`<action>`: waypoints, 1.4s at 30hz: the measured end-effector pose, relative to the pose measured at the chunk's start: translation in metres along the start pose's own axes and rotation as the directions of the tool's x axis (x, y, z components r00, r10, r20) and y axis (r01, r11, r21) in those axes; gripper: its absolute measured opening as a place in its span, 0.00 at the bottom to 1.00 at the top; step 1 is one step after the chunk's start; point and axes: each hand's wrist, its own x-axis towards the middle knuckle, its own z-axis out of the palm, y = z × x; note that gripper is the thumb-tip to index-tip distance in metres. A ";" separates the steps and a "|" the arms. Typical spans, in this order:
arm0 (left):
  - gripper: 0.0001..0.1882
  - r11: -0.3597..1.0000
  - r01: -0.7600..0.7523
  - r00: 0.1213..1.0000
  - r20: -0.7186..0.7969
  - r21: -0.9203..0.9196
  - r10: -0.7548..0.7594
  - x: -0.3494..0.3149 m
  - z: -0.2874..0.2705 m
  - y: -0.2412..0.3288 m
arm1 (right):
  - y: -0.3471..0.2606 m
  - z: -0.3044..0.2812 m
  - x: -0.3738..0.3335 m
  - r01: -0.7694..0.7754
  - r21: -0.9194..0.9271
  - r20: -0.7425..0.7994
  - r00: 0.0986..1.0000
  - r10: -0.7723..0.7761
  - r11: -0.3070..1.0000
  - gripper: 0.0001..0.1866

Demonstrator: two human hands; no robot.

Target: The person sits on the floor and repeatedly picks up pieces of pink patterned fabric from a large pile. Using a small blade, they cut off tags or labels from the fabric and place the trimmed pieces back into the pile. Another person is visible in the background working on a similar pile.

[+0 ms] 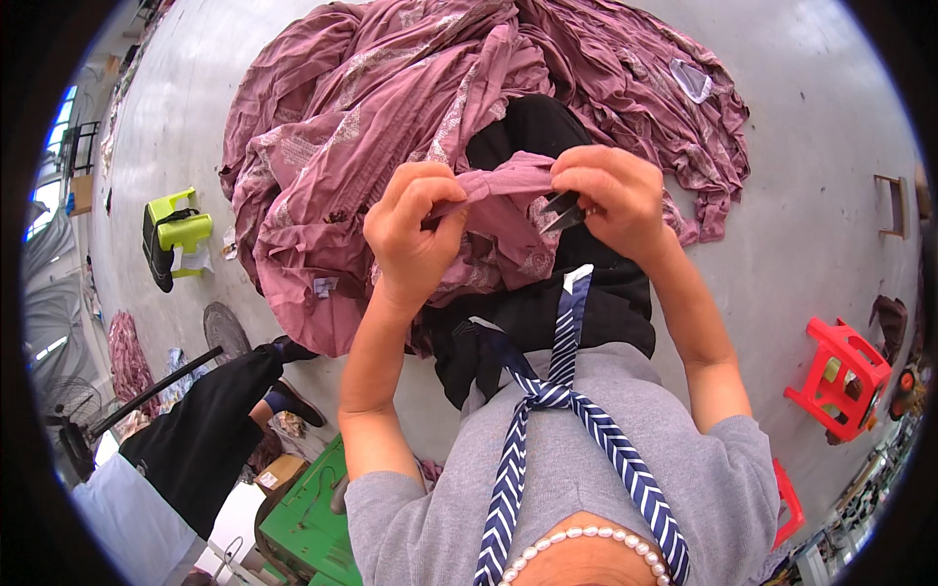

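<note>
A large heap of dusty-pink cloth [391, 107] with whitish patterned patches spreads over the floor and across my lap. My left hand [415, 230] pinches one end of a raised strip of this cloth, thumb against bent fingers. At the strip's other end, my right hand [616, 200] grips the cloth between finger and thumb. Dark-bladed thread snips [564, 212] are tucked in that same right hand, blades pointing left below the strip. The strip is stretched between both hands above my lap. My fingers hide the handle of the snips.
On the left stands a lime-green stool [181, 231] with a dark item on it. A person in black trousers [210, 415] is close at the lower left, beside a pedestal fan [73, 410] and a green table [318, 523]. A red stool [845, 376] stands at the right.
</note>
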 end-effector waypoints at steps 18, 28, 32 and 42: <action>0.12 0.991 0.053 0.996 0.074 -0.122 -0.044 -0.002 0.006 0.013 | -0.016 0.018 0.012 -0.409 0.529 0.309 0.909 0.281 0.743 0.11; 0.11 0.988 -0.070 0.995 0.061 -0.137 0.079 -0.001 0.005 0.009 | -0.022 0.017 0.010 -0.630 0.735 0.411 0.708 0.575 0.250 0.08; 0.11 0.991 -0.067 0.996 0.049 -0.120 0.074 -0.002 0.005 0.010 | -0.018 0.017 0.009 -0.641 0.623 0.330 0.735 0.593 0.448 0.07; 0.11 0.988 -0.149 0.987 0.051 -0.037 0.151 -0.003 0.003 0.007 | -0.028 -0.016 -0.003 -0.659 0.286 0.337 0.749 0.571 0.695 0.10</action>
